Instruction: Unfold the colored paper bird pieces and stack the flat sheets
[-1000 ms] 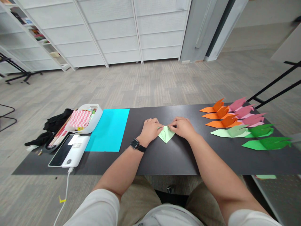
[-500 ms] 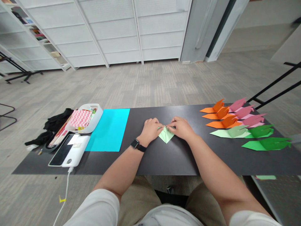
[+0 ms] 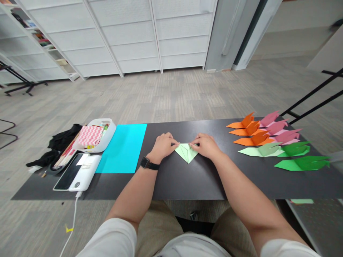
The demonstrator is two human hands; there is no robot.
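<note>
A light green folded paper lies on the dark table in front of me, shaped like a triangle with its point toward me and creases running down to that point. My left hand, with a black watch on the wrist, pinches its left corner between thumb and fingers. At the upper right corner, the thumb and fingers of my right hand are closed on the same paper. Both hands rest low over the tabletop. The right fingertips cover part of the paper's edge.
Folded paper birds stand at the right: orange, pink, pale green and green. Left lie a bright blue sheet, a white box, a phone, a white power bank with cable and black cloth.
My left hand has moved left, away from the right hand. The paper's top edge now shows wider between the hands. My right hand has barely moved.
</note>
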